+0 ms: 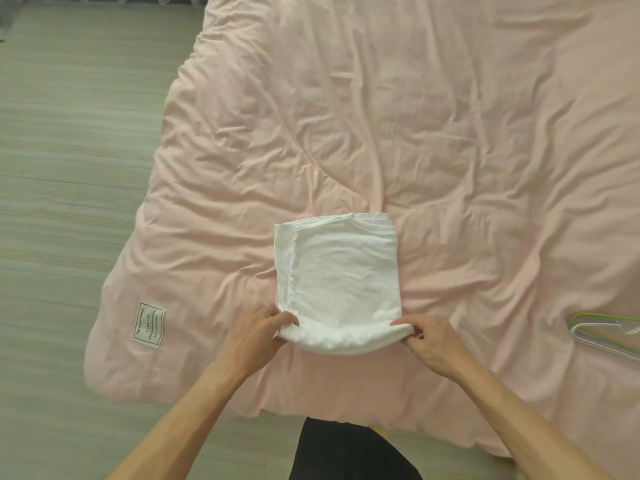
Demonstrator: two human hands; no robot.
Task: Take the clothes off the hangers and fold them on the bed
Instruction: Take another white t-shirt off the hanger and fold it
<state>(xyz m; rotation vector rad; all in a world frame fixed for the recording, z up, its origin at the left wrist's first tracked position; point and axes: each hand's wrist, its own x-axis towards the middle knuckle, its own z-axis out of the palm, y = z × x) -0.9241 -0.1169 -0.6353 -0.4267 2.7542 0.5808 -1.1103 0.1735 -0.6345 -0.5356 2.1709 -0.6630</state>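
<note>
A white garment [341, 271] lies folded into a rectangle on the pink duvet of the bed [433, 116], near the bed's near edge. Its near end is rolled or lifted slightly. My left hand [256, 332] grips the near left corner of the garment. My right hand [429, 341] pinches the near right corner. At the right edge of the view lie hangers [602, 336], green and white, flat on the duvet and bare.
Grey wood-look floor [69, 168] runs along the left of the bed. A white label [149, 325] is sewn on the duvet's near left corner. The duvet is wrinkled all over. My dark clothing [346, 452] shows at the bottom.
</note>
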